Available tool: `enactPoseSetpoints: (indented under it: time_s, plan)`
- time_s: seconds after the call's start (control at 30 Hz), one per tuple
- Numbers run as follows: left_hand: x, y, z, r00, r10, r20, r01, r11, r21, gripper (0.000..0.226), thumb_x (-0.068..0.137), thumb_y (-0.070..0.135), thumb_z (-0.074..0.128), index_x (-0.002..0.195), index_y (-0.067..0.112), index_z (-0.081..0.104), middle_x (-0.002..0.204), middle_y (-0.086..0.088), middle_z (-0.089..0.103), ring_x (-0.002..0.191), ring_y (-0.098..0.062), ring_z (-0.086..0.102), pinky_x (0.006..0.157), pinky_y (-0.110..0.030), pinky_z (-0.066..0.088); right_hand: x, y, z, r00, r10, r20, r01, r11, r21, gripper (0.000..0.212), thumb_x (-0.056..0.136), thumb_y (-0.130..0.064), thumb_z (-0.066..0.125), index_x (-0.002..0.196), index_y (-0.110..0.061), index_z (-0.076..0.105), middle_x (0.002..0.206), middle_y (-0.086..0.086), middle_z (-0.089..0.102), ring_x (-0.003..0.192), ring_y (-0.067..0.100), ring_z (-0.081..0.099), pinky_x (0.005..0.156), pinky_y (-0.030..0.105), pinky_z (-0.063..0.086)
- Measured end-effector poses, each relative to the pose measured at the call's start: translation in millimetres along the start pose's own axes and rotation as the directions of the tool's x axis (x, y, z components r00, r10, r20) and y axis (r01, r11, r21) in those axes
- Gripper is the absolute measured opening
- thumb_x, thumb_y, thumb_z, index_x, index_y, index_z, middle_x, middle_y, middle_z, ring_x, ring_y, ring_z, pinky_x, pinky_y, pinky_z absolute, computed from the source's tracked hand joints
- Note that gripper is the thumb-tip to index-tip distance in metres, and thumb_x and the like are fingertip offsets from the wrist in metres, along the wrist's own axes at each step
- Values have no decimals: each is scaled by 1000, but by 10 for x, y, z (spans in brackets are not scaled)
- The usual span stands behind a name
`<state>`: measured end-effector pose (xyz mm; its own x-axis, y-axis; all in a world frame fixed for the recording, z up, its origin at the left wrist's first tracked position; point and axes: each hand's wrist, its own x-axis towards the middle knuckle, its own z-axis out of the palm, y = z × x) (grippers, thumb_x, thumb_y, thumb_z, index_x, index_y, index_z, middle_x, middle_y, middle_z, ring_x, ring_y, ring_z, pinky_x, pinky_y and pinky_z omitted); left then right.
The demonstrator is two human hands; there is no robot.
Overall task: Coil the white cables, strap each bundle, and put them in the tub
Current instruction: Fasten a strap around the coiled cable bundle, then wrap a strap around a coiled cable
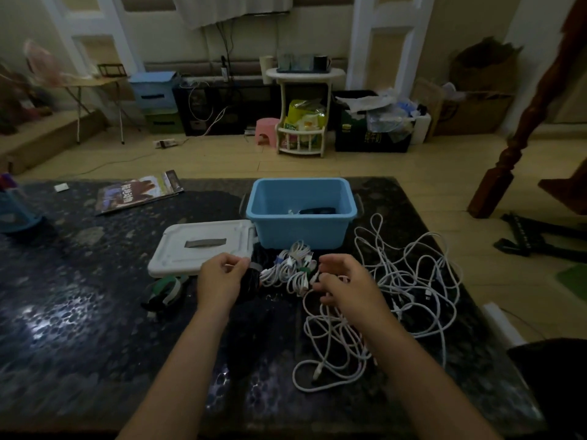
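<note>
white cables (pixel 409 281), dark speckled table (pixel 79 312), wooden floor (pixel 349 163)

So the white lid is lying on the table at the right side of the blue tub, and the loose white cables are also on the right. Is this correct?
Not quite. In the head view the white lid lies left of the blue tub, not right. The loose white cables are on the right, as you say.

Not much was legible. The magazine (pixel 139 192), lying on the dark table (pixel 79 312) to the left of the blue tub (pixel 301 214), carried large pale characters across its cover, too blurred to make out. Beyond the tub, the dark crate (pixel 371 138) on the floor bore yellowish markings, also unreadable.
</note>
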<state>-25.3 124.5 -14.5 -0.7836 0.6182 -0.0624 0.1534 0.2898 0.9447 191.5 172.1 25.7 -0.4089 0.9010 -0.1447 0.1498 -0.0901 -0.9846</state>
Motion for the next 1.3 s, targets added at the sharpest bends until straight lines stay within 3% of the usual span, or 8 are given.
enactPoseSetpoints:
  time_s: [0.1, 0.4, 0.53, 0.67, 0.77, 0.97, 1.17, 1.3]
  plan:
    - [134, 53, 237, 996, 88, 19, -90, 978, 188, 19, 90, 22, 71, 75, 11, 66, 71, -4, 67, 69, -21, 62, 58, -26, 44, 66, -18, -146, 999, 1, -32, 0, 1000, 16, 22, 99, -8, 54, 104, -28, 61, 109, -8, 65, 91, 15, 71, 81, 36, 61]
    - [407, 110, 621, 952, 286, 109, -288, 720, 631, 21, 95, 31, 62, 83, 15, 61, 86, -9, 68, 85, -32, 63, 68, -37, 47, 159, -29, -336, 999, -28, -35, 26, 998, -51, 17, 100, -14, 54, 105, -26, 65, 95, -8, 68, 91, 11, 71, 84, 36, 60]
    - [439, 145, 589, 941, 287, 180, -335, 707, 623, 21, 96, 34, 59, 82, 18, 58, 87, -9, 68, 86, -32, 63, 69, -37, 47, 157, -7, -380, 997, -81, -18, 73, 956, -283, 16, 97, -19, 57, 102, -33, 65, 98, -13, 68, 90, 8, 68, 83, 35, 59]
    - [309, 249, 413, 910, 354, 214, -409, 688, 600, 16, 94, 31, 59, 86, 17, 60, 86, -4, 65, 85, -27, 62, 67, -36, 47, 66, -21, -375, 988, -143, 56, 150, 824, -546, 12, 95, -25, 62, 105, -31, 66, 94, -17, 67, 87, 5, 63, 76, 24, 51]
    - [35, 335, 203, 866, 439, 239, -492, 670, 555, 11, 93, 27, 62, 88, 18, 62, 89, -4, 62, 86, -22, 57, 73, -39, 49, -42, -37, -290, 977, -146, 155, 213, 701, -680, 14, 94, -34, 65, 107, -31, 66, 96, -15, 67, 90, 8, 62, 80, 29, 52]
    - [-788, 286, -266, 882, 309, 356, -444, 799, 405, 8, 94, 31, 65, 89, 25, 67, 84, 12, 67, 79, -6, 62, 69, -23, 45, -116, 40, -80, 992, -106, 71, 110, 423, -899, 31, 91, -43, 64, 115, -25, 57, 110, -1, 65, 105, 23, 62, 78, 35, 47]
    - [-1159, 76, -648, 890, 253, 379, -351, 911, 216, 8, 93, 39, 65, 93, 33, 69, 85, 7, 71, 81, -7, 66, 76, -34, 55, -151, -105, 83, 981, -182, 66, 193, 897, -397, 16, 83, -21, 79, 97, -26, 71, 78, 0, 70, 78, 16, 69, 78, 37, 58]
    - [-1182, 268, -625, 884, 241, 400, -259, 966, -8, 42, 86, 44, 72, 125, 30, 60, 106, 3, 70, 98, -11, 67, 87, -28, 56, -352, -314, 256, 947, -246, 209, 269, 959, -89, 20, 85, -9, 77, 104, -13, 73, 90, 15, 74, 77, 16, 72, 74, 30, 60]
